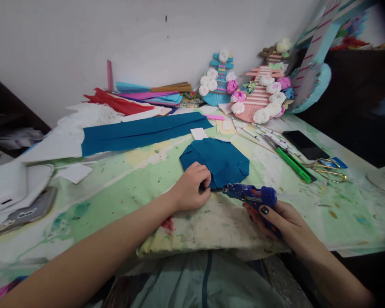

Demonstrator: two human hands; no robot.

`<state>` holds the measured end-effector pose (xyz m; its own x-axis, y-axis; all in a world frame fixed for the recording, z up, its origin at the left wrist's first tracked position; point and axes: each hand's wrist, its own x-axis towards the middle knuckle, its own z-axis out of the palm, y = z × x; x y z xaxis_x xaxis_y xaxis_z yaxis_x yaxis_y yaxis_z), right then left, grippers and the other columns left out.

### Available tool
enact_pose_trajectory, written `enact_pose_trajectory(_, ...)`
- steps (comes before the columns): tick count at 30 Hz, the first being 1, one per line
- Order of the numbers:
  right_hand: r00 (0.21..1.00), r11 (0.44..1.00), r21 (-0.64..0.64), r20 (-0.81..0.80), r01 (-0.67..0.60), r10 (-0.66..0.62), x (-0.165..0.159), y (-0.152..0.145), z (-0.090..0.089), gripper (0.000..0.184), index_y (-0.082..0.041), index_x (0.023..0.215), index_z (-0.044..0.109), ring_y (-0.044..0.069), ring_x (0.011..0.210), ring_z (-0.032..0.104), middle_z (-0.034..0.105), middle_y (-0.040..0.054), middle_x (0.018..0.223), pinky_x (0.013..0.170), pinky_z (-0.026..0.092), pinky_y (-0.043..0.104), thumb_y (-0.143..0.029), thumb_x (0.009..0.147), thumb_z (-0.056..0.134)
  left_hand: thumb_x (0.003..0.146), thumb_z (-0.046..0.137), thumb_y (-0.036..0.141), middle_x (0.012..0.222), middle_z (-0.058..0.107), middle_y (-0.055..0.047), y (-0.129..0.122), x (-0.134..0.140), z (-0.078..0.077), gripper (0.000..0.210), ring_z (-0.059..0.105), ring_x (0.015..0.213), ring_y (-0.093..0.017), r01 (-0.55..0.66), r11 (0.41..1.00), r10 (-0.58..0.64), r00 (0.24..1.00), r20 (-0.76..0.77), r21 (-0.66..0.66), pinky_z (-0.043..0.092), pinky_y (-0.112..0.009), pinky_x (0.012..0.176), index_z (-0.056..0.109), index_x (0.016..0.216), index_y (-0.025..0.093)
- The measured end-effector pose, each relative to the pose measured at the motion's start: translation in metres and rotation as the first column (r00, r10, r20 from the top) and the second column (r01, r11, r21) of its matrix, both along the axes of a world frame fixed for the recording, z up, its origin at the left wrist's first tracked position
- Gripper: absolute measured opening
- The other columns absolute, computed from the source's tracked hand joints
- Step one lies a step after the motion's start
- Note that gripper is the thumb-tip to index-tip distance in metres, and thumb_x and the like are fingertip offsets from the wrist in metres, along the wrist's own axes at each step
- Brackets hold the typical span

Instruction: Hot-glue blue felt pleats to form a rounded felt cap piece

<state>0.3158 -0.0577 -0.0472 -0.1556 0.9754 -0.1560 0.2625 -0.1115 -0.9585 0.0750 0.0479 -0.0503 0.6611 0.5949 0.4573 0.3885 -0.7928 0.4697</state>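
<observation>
A blue paper-covered piece with folded edges and cut corners lies flat on the table in front of me. My left hand is closed at its near left edge, fingers curled over the paper's rim. In my right hand is a blue glue gun, gripped by its handle. Its nozzle points left and is at the near edge of the blue piece, close to my left fingers. Whether the tip touches the paper I cannot tell.
A long blue paper strip lies behind. Decorated guitar shapes lean on the wall. To the right are a green cutter, scissors and a phone. A small white card lies left on the stained tablecloth.
</observation>
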Motion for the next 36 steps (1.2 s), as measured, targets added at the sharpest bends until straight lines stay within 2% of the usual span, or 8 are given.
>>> enact_pose_trajectory(4, 1.0, 1.0, -0.006, 0.014, 0.016, -0.016, 0.001, -0.001, -0.001, 0.048, -0.013, 0.086, 0.062, 0.009, 0.044, 0.041, 0.05, -0.0006, 0.058, 0.041, 0.029, 0.022, -0.061, 0.084, 0.054, 0.075, 0.06, 0.026, 0.077, 0.051, -0.003, 0.001, 0.0, -0.002, 0.024, 0.042, 0.076, -0.019, -0.018, 0.999, 0.019, 0.999, -0.044, 0.029, 0.038, -0.034, 0.071, 0.036, 0.071, 0.021)
enact_pose_trajectory(8, 1.0, 0.999, -0.031, 0.009, 0.018, -0.018, 0.001, -0.001, 0.0, 0.051, -0.013, 0.091, 0.063, 0.009, 0.043, 0.04, 0.049, -0.0013, 0.056, 0.04, 0.027, 0.022, -0.062, 0.083, 0.055, 0.079, 0.063, 0.036, 0.078, 0.05, -0.003, 0.002, 0.002, -0.004, 0.031, 0.041, 0.078, -0.02, -0.053, 0.996, 0.061, 0.992, -0.111, 0.071, 0.037, -0.033, 0.069, 0.038, 0.073, 0.021)
enact_pose_trajectory(13, 0.999, 0.999, -0.027, 0.016, 0.03, -0.03, 0.002, -0.001, 0.001, 0.049, -0.013, 0.09, 0.064, 0.009, 0.044, 0.04, 0.051, -0.0002, 0.06, 0.041, 0.027, 0.023, -0.061, 0.083, 0.056, 0.083, 0.061, 0.031, 0.079, 0.05, -0.003, 0.003, 0.003, -0.003, 0.028, 0.041, 0.079, -0.019, -0.055, 0.995, 0.067, 0.986, -0.151, 0.082, 0.036, -0.032, 0.069, 0.037, 0.073, 0.02)
enact_pose_trajectory(20, 0.997, 1.0, 0.01, -0.081, 0.007, -0.006, 0.006, -0.003, 0.0, 0.04, -0.016, 0.085, 0.063, 0.012, 0.042, 0.04, 0.049, -0.002, 0.048, 0.044, 0.029, 0.026, -0.054, 0.087, 0.053, 0.085, 0.06, 0.031, 0.079, 0.051, -0.003, 0.004, 0.001, -0.003, 0.025, 0.041, 0.078, -0.019, -0.052, 0.997, 0.061, 0.987, -0.151, 0.064, 0.036, -0.031, 0.068, 0.04, 0.074, 0.02)
enact_pose_trajectory(25, 0.984, 0.995, 0.04, -0.155, 0.09, -0.083, 0.011, -0.007, -0.003, 0.038, -0.015, 0.092, 0.062, 0.012, 0.039, 0.037, 0.045, -0.0037, 0.042, 0.045, 0.025, 0.027, -0.052, 0.087, 0.053, 0.084, 0.058, 0.028, 0.077, 0.051, -0.002, 0.004, 0.003, -0.002, 0.022, 0.04, 0.076, -0.019, -0.078, 0.997, 0.076, 0.99, -0.118, -0.005, 0.035, -0.032, 0.067, 0.04, 0.074, 0.02)
enact_pose_trajectory(29, 0.971, 0.989, 0.055, -0.202, 0.14, -0.127, 0.014, -0.01, -0.005, 0.041, -0.016, 0.097, 0.063, 0.011, 0.037, 0.033, 0.048, -0.0018, 0.047, 0.044, 0.021, 0.028, -0.054, 0.086, 0.051, 0.08, 0.061, 0.024, 0.076, 0.052, -0.001, 0.004, 0.007, -0.002, 0.022, 0.041, 0.077, -0.019, -0.106, 0.993, 0.1, 0.991, -0.088, -0.061, 0.034, -0.032, 0.067, 0.04, 0.073, 0.02)
enact_pose_trajectory(33, 0.952, 0.983, 0.019, -0.254, 0.181, -0.171, 0.014, -0.016, -0.003, 0.045, -0.018, 0.091, 0.064, 0.012, 0.036, 0.031, 0.043, 0.0001, 0.044, 0.042, 0.018, 0.03, -0.06, 0.085, 0.048, 0.078, 0.061, 0.02, 0.075, 0.051, -0.001, 0.003, 0.008, -0.001, 0.022, 0.041, 0.076, -0.019, -0.115, 0.988, 0.108, 0.992, -0.066, -0.099, 0.034, -0.032, 0.067, 0.04, 0.073, 0.02)
enact_pose_trajectory(36, 0.929, 0.966, -0.015, -0.272, 0.258, -0.252, 0.013, -0.021, -0.002, 0.048, -0.019, 0.091, 0.063, 0.012, 0.035, 0.028, 0.041, 0.0005, 0.042, 0.04, 0.015, 0.03, -0.062, 0.086, 0.044, 0.076, 0.061, 0.017, 0.075, 0.052, 0.0, 0.003, 0.008, 0.0, 0.02, 0.041, 0.077, -0.019, -0.118, 0.986, 0.113, 0.992, -0.053, -0.117, 0.033, -0.032, 0.067, 0.041, 0.072, 0.02)
